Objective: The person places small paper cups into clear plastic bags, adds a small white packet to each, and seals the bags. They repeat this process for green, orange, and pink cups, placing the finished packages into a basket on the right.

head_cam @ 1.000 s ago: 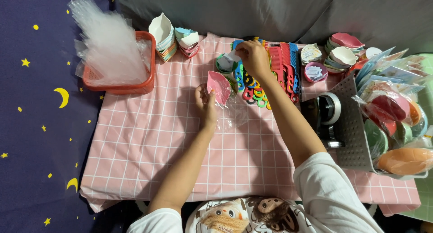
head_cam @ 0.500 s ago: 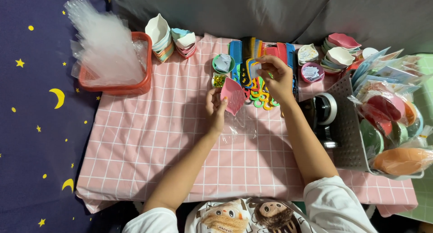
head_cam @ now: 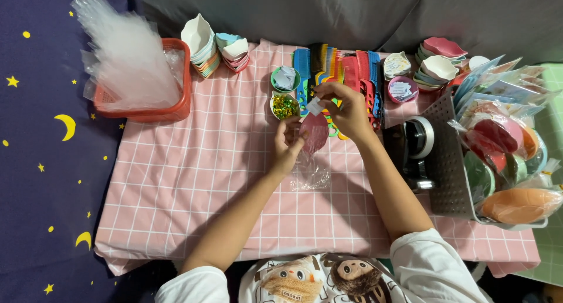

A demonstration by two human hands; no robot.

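My left hand (head_cam: 287,146) holds a clear plastic bag (head_cam: 311,173) with a pink bowl-shaped piece (head_cam: 315,133) in its mouth, above the pink checked tablecloth (head_cam: 205,180). My right hand (head_cam: 347,111) pinches a small white paper slip (head_cam: 315,106) just above the pink piece. Behind the hands lie a row of coloured combs (head_cam: 343,68), a green cup of paper slips (head_cam: 285,78) and a cup of glittery bits (head_cam: 285,106).
A red basket (head_cam: 176,86) stuffed with clear bags sits far left. Stacks of small boat-shaped bowls (head_cam: 199,42) stand at the back, more at the right (head_cam: 437,59). A tape dispenser (head_cam: 413,144) and a grey basket (head_cam: 448,162) of packed items fill the right side.
My right hand came back from the combs and cups with a white paper slip and now holds it over the pink piece. The left hand keeps the bag, slightly shifted.
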